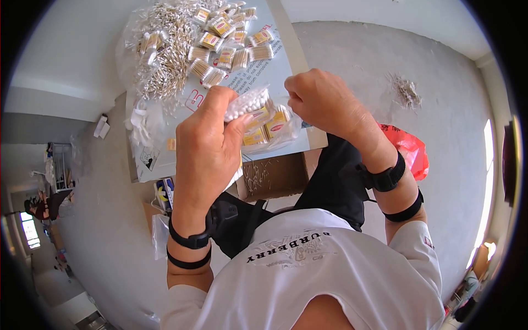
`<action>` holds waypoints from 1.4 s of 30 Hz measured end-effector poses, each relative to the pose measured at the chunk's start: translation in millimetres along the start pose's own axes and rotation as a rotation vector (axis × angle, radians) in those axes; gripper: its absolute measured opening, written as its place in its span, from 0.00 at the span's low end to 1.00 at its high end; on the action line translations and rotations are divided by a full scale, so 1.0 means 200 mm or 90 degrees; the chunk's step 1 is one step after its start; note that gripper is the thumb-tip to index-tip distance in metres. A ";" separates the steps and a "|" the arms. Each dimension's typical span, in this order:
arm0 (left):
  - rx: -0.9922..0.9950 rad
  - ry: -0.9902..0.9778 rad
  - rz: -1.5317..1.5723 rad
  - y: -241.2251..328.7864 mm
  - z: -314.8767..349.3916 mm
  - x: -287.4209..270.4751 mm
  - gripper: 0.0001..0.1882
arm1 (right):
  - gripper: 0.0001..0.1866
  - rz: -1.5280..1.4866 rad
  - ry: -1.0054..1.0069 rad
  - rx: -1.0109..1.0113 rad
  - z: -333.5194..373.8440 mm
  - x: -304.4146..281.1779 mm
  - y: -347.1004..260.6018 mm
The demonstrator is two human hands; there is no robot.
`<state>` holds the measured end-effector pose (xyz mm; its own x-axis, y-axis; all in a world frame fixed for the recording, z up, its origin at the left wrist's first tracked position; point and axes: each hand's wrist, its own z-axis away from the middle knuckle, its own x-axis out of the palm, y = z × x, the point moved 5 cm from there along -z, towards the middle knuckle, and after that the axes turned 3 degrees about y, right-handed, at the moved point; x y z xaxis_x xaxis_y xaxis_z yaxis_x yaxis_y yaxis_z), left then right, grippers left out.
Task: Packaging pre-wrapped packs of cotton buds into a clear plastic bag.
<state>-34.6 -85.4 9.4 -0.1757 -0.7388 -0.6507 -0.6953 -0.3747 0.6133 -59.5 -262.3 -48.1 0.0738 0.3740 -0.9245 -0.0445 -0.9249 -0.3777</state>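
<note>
My left hand (201, 140) is raised over the near part of the table, thumb and fingers closed on a small clear pack of cotton swabs (248, 103). The pack's white tips face up. To its right, my right hand (324, 102) is curled into a fist, apart from the pack; anything inside it is hidden. Just below the held pack sits a clear plastic bag (291, 135) with yellow-labelled swab packs in it. Whether my left fingers touch this bag is unclear.
Loose cotton swabs (168, 52) are heaped on the table (275, 82) at the far left, beside several filled packs (223, 41). An open cardboard box (280, 179) with stray swabs stands below the near edge. A red plastic bag (410, 151) and scattered swabs (406, 91) lie on the floor, right.
</note>
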 end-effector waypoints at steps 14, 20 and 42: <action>-0.078 -0.333 -0.071 -0.38 0.04 0.45 0.11 | 0.06 -0.457 0.049 -0.001 0.04 0.14 0.03; -0.092 -0.293 -0.108 -0.31 0.02 0.35 0.11 | 0.15 -0.182 0.170 -0.058 0.04 0.22 0.05; 0.251 0.031 -0.086 -0.38 0.09 0.27 0.13 | 0.15 -0.129 0.009 -0.165 0.06 0.18 -0.18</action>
<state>-4.5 -86.6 -81.0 -0.0378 -0.7270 -0.6856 -0.9249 -0.2344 0.2995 -67.4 -214.8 -69.4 0.0695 0.5526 -0.8306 0.2274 -0.8194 -0.5261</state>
